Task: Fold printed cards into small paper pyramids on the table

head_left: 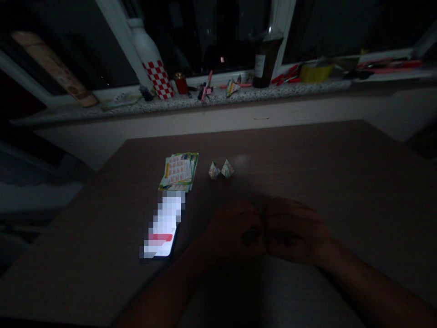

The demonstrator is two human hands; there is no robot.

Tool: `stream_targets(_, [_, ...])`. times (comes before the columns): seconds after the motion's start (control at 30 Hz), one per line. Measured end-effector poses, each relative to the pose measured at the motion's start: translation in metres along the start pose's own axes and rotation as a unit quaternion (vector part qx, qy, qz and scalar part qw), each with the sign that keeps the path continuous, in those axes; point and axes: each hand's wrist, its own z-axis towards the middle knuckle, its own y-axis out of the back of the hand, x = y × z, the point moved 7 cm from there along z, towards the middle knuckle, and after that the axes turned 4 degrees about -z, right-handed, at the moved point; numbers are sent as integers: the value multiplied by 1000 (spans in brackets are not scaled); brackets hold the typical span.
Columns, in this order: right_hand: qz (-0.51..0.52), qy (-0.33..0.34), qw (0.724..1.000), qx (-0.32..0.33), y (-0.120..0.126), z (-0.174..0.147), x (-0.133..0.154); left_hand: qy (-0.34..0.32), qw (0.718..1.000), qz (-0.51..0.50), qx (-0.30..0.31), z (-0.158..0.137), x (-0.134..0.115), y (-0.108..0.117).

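Dim light covers the table, where my left hand (237, 230) and my right hand (295, 230) meet in the middle, fingers curled and knuckles close together. Both hands are closed; whatever they hold, if anything, is hidden in shadow. Just beyond them stand two small folded paper pieces, a left one (214, 171) and a right one (227, 169), pointed at the top and printed with coloured patterns. A loose stack of printed paper slips (179, 171) lies to their left. Nearer me, left of my left hand, rests a phone (164, 228) with its screen lit.
Behind the wooden table (307, 155) runs a speckled windowsill (205, 98). On it stand a white bottle with red checks (153, 64), a dark bottle (264, 64), a small red jar (180, 84), a tall tube-like box (54, 68) and a yellow item (316, 73).
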Motion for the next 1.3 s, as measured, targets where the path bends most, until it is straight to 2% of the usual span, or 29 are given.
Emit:
stream_targets(0.33, [0,-21,999,-25,7,3,1,35,999,-5,9,-4,10,9])
stream_targets(0.5, [4,-42,999,-14,6,0,-3,48,999,-14,1,-4,10,12])
stream_targets(0.7, [0,-85,996,0,9,-4,-9,66,997,7,44,-8,14,4])
stream_targets(0.9, [1,-117,993,-12,16,-6,-16,142,990,-7,27,-7,22,11])
stream_targets(1.07, [22,-113,993,13,11,-7,-16,131,990,-19,45,-6,19,5])
stream_targets(1.3, [26,-118,993,-4,12,-9,-16,132,990,-30,39,-6,18,4])
